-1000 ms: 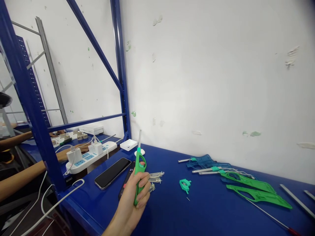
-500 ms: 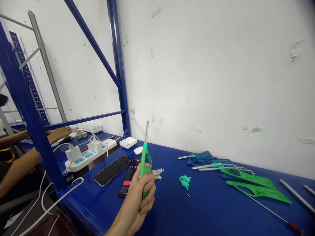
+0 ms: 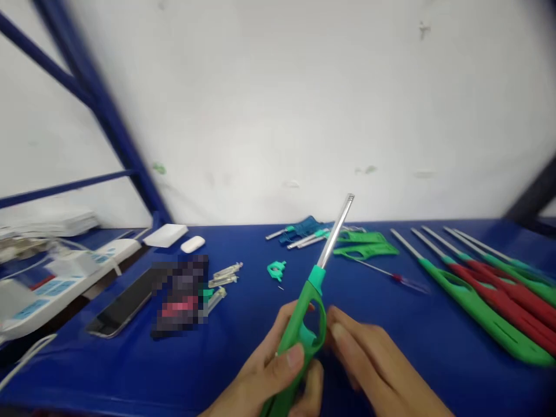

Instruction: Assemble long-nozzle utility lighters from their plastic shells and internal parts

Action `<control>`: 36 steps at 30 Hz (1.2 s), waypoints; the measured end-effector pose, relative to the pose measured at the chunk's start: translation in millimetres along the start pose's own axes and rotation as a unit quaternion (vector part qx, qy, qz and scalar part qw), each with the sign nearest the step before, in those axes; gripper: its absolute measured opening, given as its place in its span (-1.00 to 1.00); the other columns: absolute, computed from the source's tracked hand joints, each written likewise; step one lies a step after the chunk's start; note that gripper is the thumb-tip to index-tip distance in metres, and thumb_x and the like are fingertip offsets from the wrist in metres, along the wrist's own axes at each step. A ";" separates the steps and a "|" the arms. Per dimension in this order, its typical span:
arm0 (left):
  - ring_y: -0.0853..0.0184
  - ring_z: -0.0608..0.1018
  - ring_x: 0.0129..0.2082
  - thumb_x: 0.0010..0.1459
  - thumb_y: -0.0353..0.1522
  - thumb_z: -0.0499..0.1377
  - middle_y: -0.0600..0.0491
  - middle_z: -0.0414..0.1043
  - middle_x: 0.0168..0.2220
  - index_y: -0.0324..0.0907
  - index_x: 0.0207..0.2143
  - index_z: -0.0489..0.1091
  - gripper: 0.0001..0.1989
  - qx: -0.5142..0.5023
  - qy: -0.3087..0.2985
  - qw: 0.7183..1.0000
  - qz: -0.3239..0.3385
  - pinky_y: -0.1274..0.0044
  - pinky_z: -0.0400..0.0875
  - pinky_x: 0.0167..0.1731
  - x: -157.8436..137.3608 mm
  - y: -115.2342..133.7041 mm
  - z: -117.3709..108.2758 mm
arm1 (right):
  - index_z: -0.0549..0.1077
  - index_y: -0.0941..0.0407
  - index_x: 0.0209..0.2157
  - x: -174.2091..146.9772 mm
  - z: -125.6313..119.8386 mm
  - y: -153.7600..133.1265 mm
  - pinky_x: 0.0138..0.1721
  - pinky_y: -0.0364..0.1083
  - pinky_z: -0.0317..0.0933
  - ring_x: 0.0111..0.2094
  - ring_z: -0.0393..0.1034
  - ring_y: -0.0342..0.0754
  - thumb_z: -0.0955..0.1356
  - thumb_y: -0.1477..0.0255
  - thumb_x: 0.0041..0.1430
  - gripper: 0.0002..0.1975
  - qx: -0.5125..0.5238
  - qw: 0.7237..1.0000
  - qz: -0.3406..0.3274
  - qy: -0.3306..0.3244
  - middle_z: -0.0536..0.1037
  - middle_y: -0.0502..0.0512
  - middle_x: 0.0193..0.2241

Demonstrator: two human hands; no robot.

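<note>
A long-necked green lighter [image 3: 299, 318] with a silver metal tube, a teal collar and a teal trigger is tilted up to the right. My left hand [image 3: 278, 370] is closed around its handle, thumb across the front. Just right of the trigger loop is my right hand [image 3: 369, 353], slightly blurred. Its thumb and fingers reach towards the loop with nothing visible in them; whether they touch it I cannot tell. Behind the lighter, a small teal plastic part [image 3: 277, 270] lies on the blue table [image 3: 243, 341].
Several assembled lighters [image 3: 482, 307], green and red, lie at the right. Green shell halves [image 3: 369, 249] and blue shells [image 3: 304, 229] lie at the back, with a screwdriver [image 3: 395, 277] in front. Small clear parts [image 3: 223, 275], a phone [image 3: 125, 307] and a power strip [image 3: 65, 289] are leftward.
My view has swung to the right, bringing the row of lighters into sight. My right hand has come in beside the lighter, which my left hand still holds, now leaning right.
</note>
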State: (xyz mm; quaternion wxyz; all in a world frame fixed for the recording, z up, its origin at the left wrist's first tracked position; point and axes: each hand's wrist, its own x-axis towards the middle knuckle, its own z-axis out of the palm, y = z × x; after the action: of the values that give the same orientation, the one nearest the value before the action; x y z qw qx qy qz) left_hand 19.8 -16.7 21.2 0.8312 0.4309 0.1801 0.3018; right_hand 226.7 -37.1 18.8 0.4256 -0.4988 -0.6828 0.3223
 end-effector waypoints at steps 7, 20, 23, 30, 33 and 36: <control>0.59 0.30 -0.75 0.44 0.06 0.17 0.16 0.55 -0.40 -0.02 0.22 0.07 -0.45 0.108 0.068 0.989 -0.073 0.70 0.04 -0.68 23.2 -6.8 8.9 | 0.40 0.06 -0.39 19.4 -8.9 -0.3 -0.38 -0.15 0.17 -0.42 0.26 -0.12 0.22 0.00 0.53 -0.50 0.058 0.996 0.053 -0.035 0.41 -0.07 -0.47; 0.60 0.17 -0.75 0.29 0.04 0.32 0.26 0.27 -0.54 -0.17 -0.21 0.40 -0.54 0.062 0.133 0.982 -0.116 0.72 0.22 -0.77 42.1 -8.9 32.8 | 0.35 0.09 -0.54 18.7 -28.7 4.0 -0.38 -0.11 0.08 -0.49 0.20 -0.16 0.27 0.05 0.52 -0.43 0.156 0.984 0.055 -0.059 0.35 -0.10 -0.56; 0.60 0.16 -0.75 0.32 0.00 0.32 0.25 0.26 -0.55 -0.18 -0.22 0.42 -0.58 0.037 0.120 0.985 -0.120 0.72 0.21 -0.77 41.1 -5.7 32.2 | 0.36 0.09 -0.55 18.5 -27.2 0.5 -0.33 -0.11 0.13 -0.47 0.25 -0.15 0.25 0.09 0.55 -0.42 0.191 0.978 0.053 -0.065 0.38 -0.09 -0.56; 0.58 0.20 -0.77 0.34 -0.01 0.29 0.23 0.28 -0.56 -0.19 -0.24 0.41 -0.59 -0.011 0.100 0.990 -0.103 0.70 0.22 -0.78 35.0 -13.5 24.3 | 0.34 0.10 -0.59 17.9 -11.0 -7.2 -0.38 -0.11 0.10 -0.50 0.24 -0.17 0.31 0.01 0.49 -0.38 0.228 0.969 0.084 -0.037 0.37 -0.06 -0.59; 0.56 0.17 -0.81 0.43 -0.03 0.18 0.26 0.18 -0.65 -0.20 -0.25 0.43 -0.59 -0.071 0.065 0.993 -0.065 0.71 0.20 -0.78 34.0 -21.6 17.5 | 0.20 0.07 -0.60 15.9 -1.8 -2.5 -0.54 -0.12 -0.04 -0.61 0.03 -0.21 0.17 -0.13 0.49 -0.31 0.273 0.956 0.101 -0.018 0.21 -0.11 -0.64; 0.54 0.11 -0.85 0.50 -0.09 0.06 0.28 0.05 -0.73 -0.23 -0.25 0.49 -0.57 -0.136 0.006 0.990 -0.034 0.72 0.21 -0.77 33.9 -27.8 11.7 | 0.13 0.05 -0.56 14.3 0.6 5.3 -0.60 -0.13 -0.17 -0.64 -0.15 -0.21 0.02 -0.15 0.50 -0.30 0.306 0.945 0.114 -0.005 0.00 -0.16 -0.63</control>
State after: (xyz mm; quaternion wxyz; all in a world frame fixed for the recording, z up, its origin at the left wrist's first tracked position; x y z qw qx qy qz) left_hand 61.5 -14.0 3.6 0.8908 0.3055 0.1564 0.2978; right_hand 226.3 -21.8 17.7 0.5150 -0.4172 -0.4920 0.5645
